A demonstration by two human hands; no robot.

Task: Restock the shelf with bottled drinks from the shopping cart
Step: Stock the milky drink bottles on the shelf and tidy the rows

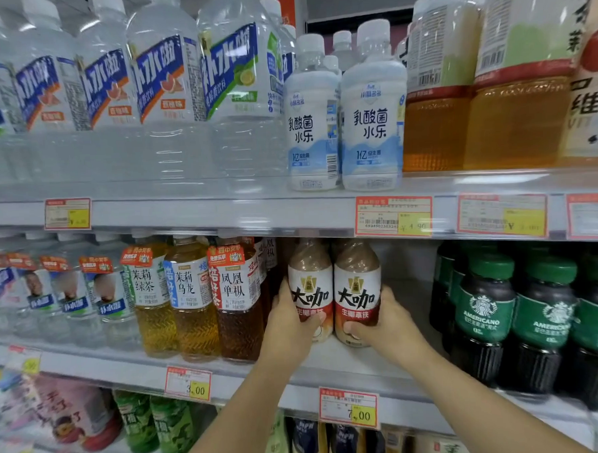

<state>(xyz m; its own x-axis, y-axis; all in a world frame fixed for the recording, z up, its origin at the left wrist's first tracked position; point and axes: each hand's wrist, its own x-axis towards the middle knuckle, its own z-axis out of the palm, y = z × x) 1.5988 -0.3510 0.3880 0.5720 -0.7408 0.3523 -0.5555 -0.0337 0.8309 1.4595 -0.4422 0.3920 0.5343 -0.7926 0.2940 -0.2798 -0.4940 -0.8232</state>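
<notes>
**Middle shelf, centre, near the front edge**
- 2 latte bottles, upright and touching side by side: rounded plastic, milky-brown drink showing at the shoulders, smooth white-and-red wrap labels with black characters.
  - Left latte bottle: left hand grips its lower half, fingers curled round the left side and thumb lying across the label.
  - Right latte bottle: right hand grips its lower half, fingers wrapped round the right side and thumb on the front.
- 3 tea bottles to the left: clear ribbed plastic, amber to dark brown liquid, white labels.
- 3 Americano bottles in the front row toward the right end: black liquid, green caps and labels, ridged bases.

**Upper shelf**
- 2 white yoghurt-drink bottles at the front edge: opaque, white caps, pale blue print.

**Middle shelf's front rail**
- 1 red-and-yellow price tag reading 7.00, below the hands.
</notes>
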